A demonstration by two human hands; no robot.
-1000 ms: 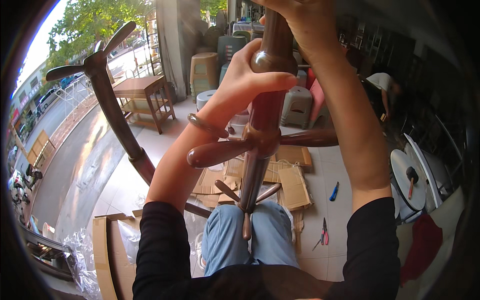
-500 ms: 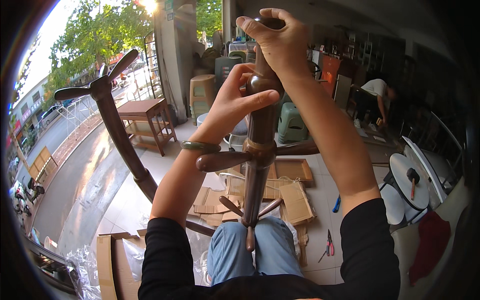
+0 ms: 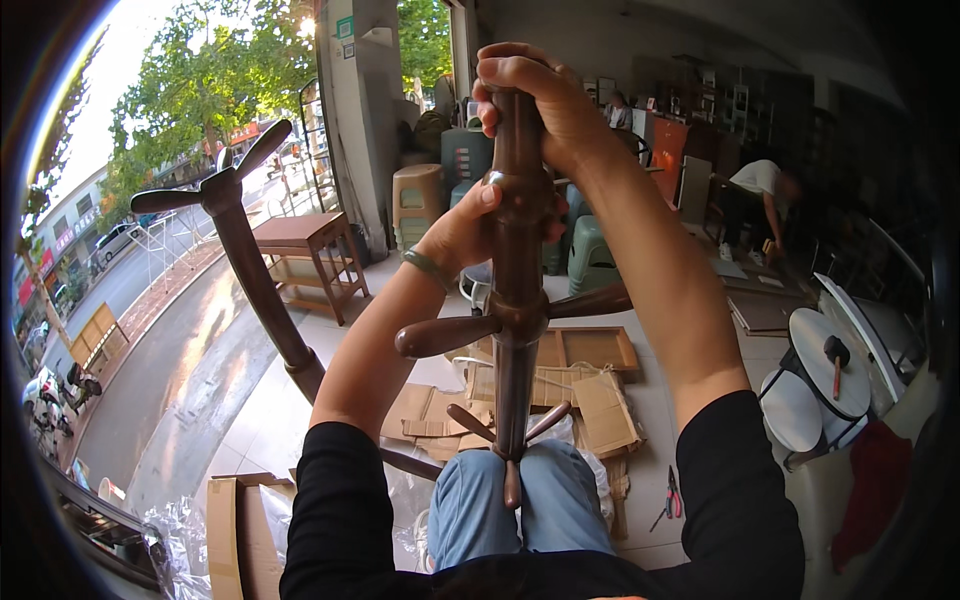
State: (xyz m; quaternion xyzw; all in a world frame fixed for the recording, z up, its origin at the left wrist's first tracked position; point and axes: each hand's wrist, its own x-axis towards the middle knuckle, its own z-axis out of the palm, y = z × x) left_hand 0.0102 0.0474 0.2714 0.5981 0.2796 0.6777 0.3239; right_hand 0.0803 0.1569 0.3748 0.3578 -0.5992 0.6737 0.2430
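Note:
A dark brown wooden coat-stand pole (image 3: 515, 382) stands upright before me, its lower end between my knees. My right hand (image 3: 562, 108) is closed round its top, fingers curled over the end. Lower down, my left hand (image 3: 462, 228) wraps the pole near a rounded bulge, thumb on the near side and fingertips showing past the right edge. Under that hand, a long peg (image 3: 448, 337) sticks out to the left and another peg (image 3: 588, 301) to the right, partly behind my right forearm. Shorter pegs (image 3: 512, 485) spread near my knees.
Another brown pole (image 3: 255, 265) with pegs leans at my left. Cardboard pieces (image 3: 605, 412) and a wooden tray-like frame (image 3: 600, 349) lie on the floor. Pliers (image 3: 673, 494) are at right, near round white stools (image 3: 828, 365) with a hammer (image 3: 836, 368). A person (image 3: 755, 195) bends down farther back.
My left hand has gone from a loose, partly spread hold to wrapping the pole. My right hand's fingers have closed round the top. The pole's top now sits lower in view.

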